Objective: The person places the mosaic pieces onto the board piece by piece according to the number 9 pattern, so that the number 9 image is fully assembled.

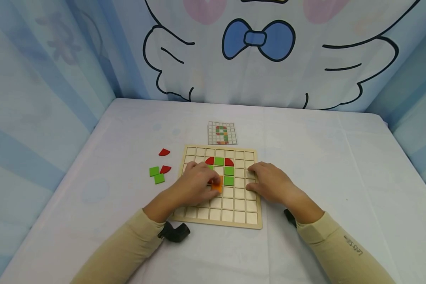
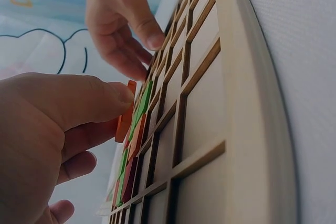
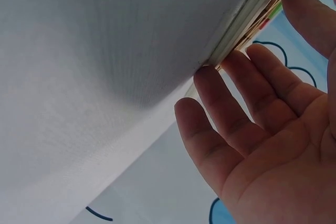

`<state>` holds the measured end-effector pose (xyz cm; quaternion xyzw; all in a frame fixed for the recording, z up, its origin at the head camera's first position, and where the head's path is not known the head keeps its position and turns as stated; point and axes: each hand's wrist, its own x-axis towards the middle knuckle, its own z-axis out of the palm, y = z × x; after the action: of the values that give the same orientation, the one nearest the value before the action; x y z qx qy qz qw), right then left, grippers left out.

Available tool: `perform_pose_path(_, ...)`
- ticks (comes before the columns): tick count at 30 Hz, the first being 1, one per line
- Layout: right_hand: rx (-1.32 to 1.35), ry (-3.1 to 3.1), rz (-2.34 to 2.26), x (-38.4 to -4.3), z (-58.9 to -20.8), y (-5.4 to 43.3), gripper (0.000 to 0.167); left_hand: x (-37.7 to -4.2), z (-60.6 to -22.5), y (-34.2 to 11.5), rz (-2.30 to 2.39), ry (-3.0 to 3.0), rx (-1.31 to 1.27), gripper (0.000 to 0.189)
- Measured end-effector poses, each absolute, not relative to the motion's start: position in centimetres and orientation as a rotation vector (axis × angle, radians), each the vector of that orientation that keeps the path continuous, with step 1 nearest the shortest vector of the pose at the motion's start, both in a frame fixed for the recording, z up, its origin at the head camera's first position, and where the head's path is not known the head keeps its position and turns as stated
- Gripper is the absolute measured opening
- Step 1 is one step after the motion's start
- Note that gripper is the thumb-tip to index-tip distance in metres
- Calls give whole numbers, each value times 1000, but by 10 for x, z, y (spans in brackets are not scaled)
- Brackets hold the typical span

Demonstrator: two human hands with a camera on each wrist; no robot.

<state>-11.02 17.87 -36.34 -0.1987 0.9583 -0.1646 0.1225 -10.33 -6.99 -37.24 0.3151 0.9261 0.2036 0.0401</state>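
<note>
A wooden grid board (image 1: 216, 222) lies flat on the table, with red, green and orange pieces on its cells. My left hand (image 1: 198, 183) is over the board, its thumb and fingers pinching an orange tile (image 2: 126, 113). Close to that tile, another orange tile (image 2: 137, 136) sits on the grid beside green tiles (image 2: 142, 102). My right hand (image 1: 272, 182) touches the board's right edge. Its fingers (image 3: 228, 114) are extended, with fingertips along the rim. Part of the pattern is hidden under my left hand in the head view.
Behind the board lies a card (image 1: 222, 133) printed with a coloured grid pattern. Left of the board are loose red quarter-round pieces (image 1: 164, 152) and green squares (image 1: 159, 178). A printed curtain (image 1: 206, 67) hangs at the table's back edge.
</note>
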Motion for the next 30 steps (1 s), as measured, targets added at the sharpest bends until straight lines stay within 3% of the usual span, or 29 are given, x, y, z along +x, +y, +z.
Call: perform_pose_path(30, -573, 2799, -509, -110, -361, 178, 48, -101, -378, -54, 623, 2779, 1036, 10)
